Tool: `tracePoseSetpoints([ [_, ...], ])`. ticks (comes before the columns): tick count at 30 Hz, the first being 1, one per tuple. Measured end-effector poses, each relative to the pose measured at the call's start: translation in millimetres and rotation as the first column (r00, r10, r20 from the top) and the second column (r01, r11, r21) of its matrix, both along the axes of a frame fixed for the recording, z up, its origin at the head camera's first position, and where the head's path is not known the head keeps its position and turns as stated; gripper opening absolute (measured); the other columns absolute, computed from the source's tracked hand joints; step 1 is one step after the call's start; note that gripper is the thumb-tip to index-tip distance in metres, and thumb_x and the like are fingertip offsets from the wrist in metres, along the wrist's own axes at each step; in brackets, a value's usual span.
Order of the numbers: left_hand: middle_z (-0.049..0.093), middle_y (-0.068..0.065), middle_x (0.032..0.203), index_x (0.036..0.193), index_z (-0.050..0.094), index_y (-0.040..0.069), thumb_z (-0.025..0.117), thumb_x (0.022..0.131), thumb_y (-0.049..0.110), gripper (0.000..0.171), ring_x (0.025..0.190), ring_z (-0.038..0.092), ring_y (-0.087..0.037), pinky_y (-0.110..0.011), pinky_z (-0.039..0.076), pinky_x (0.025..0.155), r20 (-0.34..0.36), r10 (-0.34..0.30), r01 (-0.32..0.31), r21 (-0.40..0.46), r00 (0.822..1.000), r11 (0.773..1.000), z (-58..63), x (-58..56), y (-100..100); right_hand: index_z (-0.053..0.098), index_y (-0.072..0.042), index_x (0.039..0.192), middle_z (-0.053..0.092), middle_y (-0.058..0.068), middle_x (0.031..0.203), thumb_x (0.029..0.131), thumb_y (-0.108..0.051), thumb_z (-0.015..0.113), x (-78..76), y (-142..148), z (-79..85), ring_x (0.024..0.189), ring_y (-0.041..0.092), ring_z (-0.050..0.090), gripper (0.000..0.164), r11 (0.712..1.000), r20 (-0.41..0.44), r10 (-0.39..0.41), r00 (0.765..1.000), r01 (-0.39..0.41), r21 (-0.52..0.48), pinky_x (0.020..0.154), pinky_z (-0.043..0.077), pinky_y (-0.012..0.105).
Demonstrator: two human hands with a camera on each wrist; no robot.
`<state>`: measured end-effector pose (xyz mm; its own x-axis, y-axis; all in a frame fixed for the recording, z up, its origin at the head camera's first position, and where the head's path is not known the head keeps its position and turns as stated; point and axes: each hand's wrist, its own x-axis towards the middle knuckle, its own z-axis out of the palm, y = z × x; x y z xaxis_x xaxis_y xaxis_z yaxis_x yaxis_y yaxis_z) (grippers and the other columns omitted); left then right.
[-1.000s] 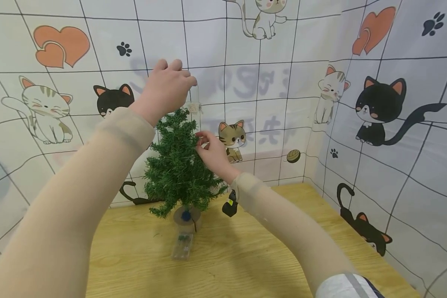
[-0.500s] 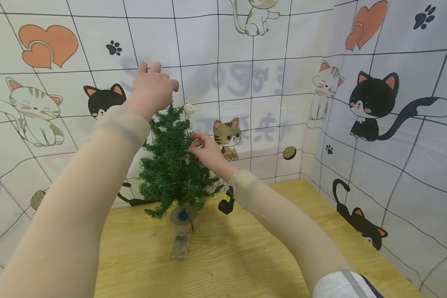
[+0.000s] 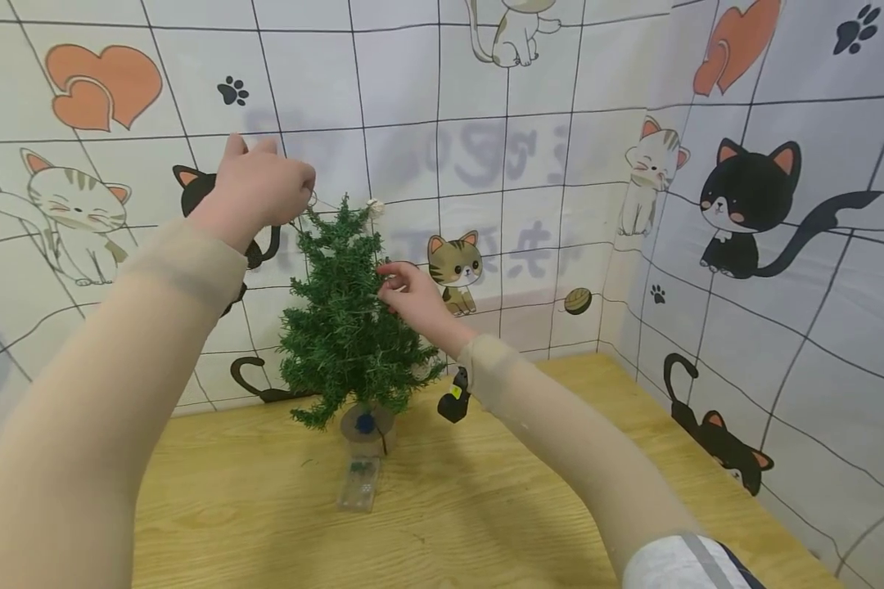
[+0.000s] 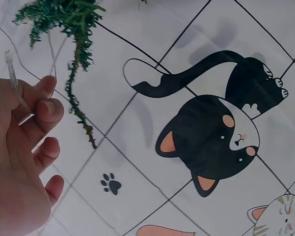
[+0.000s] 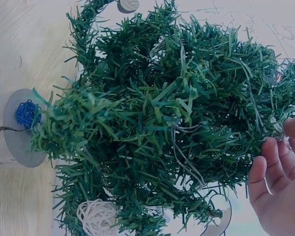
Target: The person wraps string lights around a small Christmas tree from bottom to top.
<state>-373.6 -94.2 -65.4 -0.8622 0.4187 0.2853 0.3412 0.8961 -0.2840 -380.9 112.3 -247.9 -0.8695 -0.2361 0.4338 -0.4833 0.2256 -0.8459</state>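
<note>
A small green artificial tree (image 3: 342, 327) stands against the wall in the head view, with thin clear string-light wire (image 5: 184, 160) wound through its branches. My left hand (image 3: 261, 184) is raised left of the treetop. In the left wrist view, its thumb and finger pinch the wire, with a clear plastic piece (image 4: 13, 73) lying along them. My right hand (image 3: 416, 303) pinches the wire with thumb and fingertips at the tree's right side, close against the needles. A white ball of woven strands (image 3: 374, 209) shows beside the treetop, and another white woven ball (image 5: 97, 216) lies among lower branches.
The tree's round base (image 3: 368, 442) rests on a wooden table (image 3: 265, 507). A clear plastic box (image 3: 358, 484) lies in front of it. Behind hangs a white gridded wall covering (image 3: 405, 74) with cat prints. A black object with a yellow mark (image 3: 454, 397) sits right of the tree.
My left hand has moved left and slightly down from above the treetop, drawing the wire with it. The white ball has shifted toward the treetop. My right hand stays nearly in place.
</note>
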Motion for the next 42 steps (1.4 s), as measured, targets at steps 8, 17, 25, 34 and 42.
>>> tracePoseSetpoints([
  [8, 0.056, -0.008, 0.066, 0.093, 0.060, 0.008, 0.041, 0.096, 0.009, 0.019, 0.084, 0.037, -0.031, -0.054, 0.022, 0.086, -0.092, -0.032, 0.032, 0.003, 0.995, 0.999, -29.1, 35.8, 0, 0.055, -0.010, 0.133, 0.060, 0.008, 0.102, 0.098, -0.010, 0.055, 0.1, 5, -2.1, 0.080, 0.025, 0.060, 0.035, 1.000, -0.015, -0.021, 1.000, 0.021, -0.013, 0.075, 0.050, 0.043],
  [17, 0.054, -0.003, 0.059, 0.068, 0.059, 0.015, 0.050, 0.096, 0.014, 0.029, 0.070, 0.040, -0.027, -0.044, 0.022, 0.072, -0.189, -0.063, 0.098, 0.184, 0.980, 0.978, -90.4, 37.8, 0, 0.055, -0.010, 0.132, 0.057, 0.008, 0.107, 0.098, -0.012, 0.055, 3.7, 2, 0.6, 0.083, 0.029, 0.059, 0.034, 0.999, -0.016, -0.037, 0.999, 0.037, -0.021, 0.075, 0.049, 0.044],
  [25, 0.071, -0.008, 0.088, 0.097, 0.075, 0.011, 0.056, 0.096, 0.019, 0.021, 0.077, 0.062, -0.030, -0.050, 0.046, 0.071, -0.123, -0.058, 0.100, 0.370, 0.991, 0.924, -126.5, 21.4, -10, 0.058, -0.012, 0.129, 0.055, 0.005, 0.118, 0.098, -0.016, 0.057, 7.4, -8, -1.4, 0.081, 0.025, 0.056, 0.031, 0.997, -0.070, -0.062, 0.996, 0.065, 0.041, 0.067, 0.046, 0.034],
  [34, 0.070, -0.014, 0.107, 0.110, 0.070, 0.005, 0.054, 0.099, 0.024, 0.027, 0.086, 0.065, -0.030, -0.048, 0.047, 0.078, 0.082, -0.102, 0.026, 0.643, 0.991, 0.766, -139.2, 11.3, -19, 0.060, -0.013, 0.127, 0.053, 0.003, 0.123, 0.098, -0.018, 0.057, 8.2, -7, -4.3, 0.082, 0.024, 0.055, 0.030, 0.996, -0.068, -0.073, 0.995, 0.076, 0.047, 0.065, 0.044, 0.035],
  [42, 0.070, -0.010, 0.097, 0.104, 0.072, 0.009, 0.053, 0.099, 0.027, 0.026, 0.071, 0.055, -0.025, -0.040, 0.041, 0.065, 0.086, -0.116, 0.013, 0.751, 0.990, 0.660, -142.9, 6.0, -20, 0.062, -0.013, 0.124, 0.054, 0.002, 0.123, 0.098, -0.019, 0.056, 5.6, -4, -8.7, 0.082, 0.023, 0.056, 0.027, 0.994, -0.054, -0.089, 0.995, 0.093, 0.065, 0.067, 0.046, 0.035],
])
